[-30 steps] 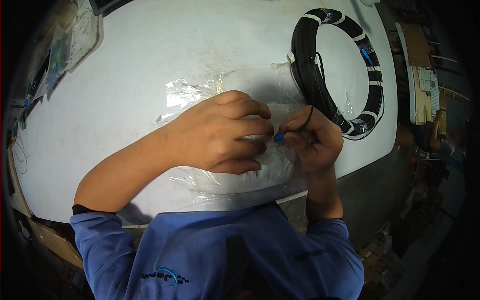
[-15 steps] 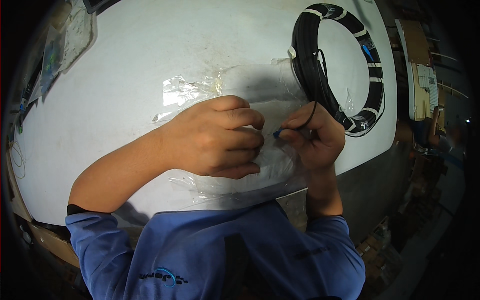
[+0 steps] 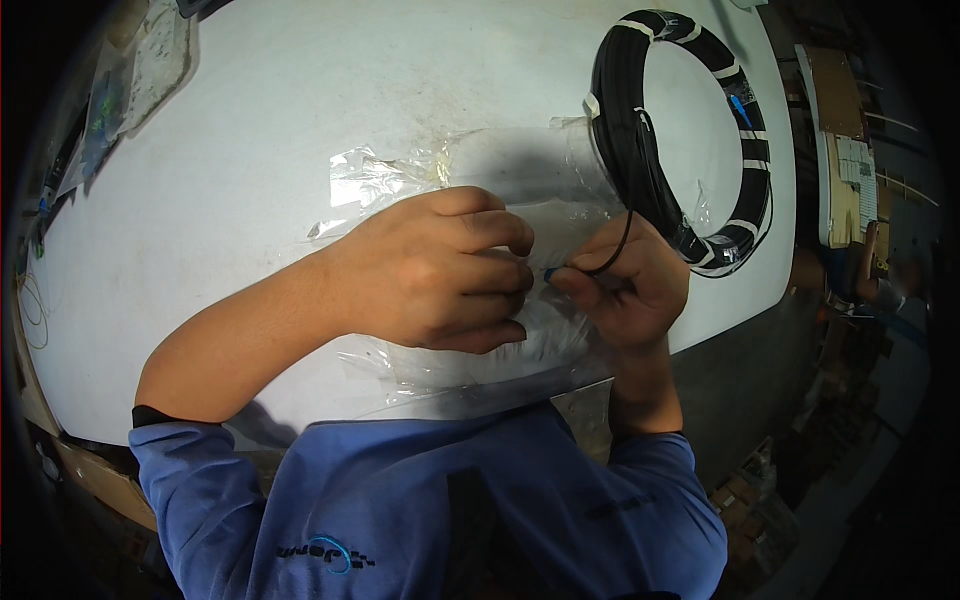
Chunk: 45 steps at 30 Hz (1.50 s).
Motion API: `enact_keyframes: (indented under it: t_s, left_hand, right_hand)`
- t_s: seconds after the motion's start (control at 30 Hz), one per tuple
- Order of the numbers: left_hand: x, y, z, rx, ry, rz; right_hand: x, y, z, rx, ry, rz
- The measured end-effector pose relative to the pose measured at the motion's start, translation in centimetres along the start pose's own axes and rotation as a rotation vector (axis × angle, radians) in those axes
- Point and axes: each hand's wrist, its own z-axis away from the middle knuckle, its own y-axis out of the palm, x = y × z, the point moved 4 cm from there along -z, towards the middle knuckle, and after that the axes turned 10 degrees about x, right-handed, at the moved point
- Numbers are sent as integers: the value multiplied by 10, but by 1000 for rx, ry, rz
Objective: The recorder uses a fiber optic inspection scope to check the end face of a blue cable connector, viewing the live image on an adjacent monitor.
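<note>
While the right hand (image 3: 640, 285) pinches a small blue plastic connector (image 3: 549, 273), its thin black cable (image 3: 626, 240) should curve gently; left hand's (image 3: 430, 270) grip unseen.

Worktable (image 3: 290, 110) and cable coil (image 3: 621, 90) mark a workshop.

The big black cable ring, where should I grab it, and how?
Probably hold the black cable ring by its right side, coming from the right and hooking into the open middle. White bands bundle it there, and it looks slimmer, away from the thin cable going to the right hand.
</note>
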Motion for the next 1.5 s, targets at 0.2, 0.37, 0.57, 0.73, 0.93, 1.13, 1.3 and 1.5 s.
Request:
enact_keyframes:
  t_s: [0.2,0.37,0.57,0.73,0.93,1.13,1.3,1.5]
  left_hand:
    - [0,1,0,-7,-9,11]
    - [0,2,1,-8,17,1]
    - [0,1,-2,23,-66,-57]
    - [0,2,-2,25,-57,-22]
    - [0,1,-2,10,-69,3]
    - [0,2,-3,45,-88,5]
    - [-2,4,-3,46,-54,-40]
    - [1,5,-3,88,-69,75]
  right_hand:
    - [-3,-7,0,-63,43,67]
    - [-4,-8,2,-63,25,11]
    - [-4,-7,0,-59,9,62]
    - [-7,-10,2,-86,33,69]
    - [-5,-9,1,-82,-1,61]
    - [-6,-10,1,-88,33,85]
    - [-5,-12,3,-123,18,39]
    - [-2,-9,0,-66,-6,70]
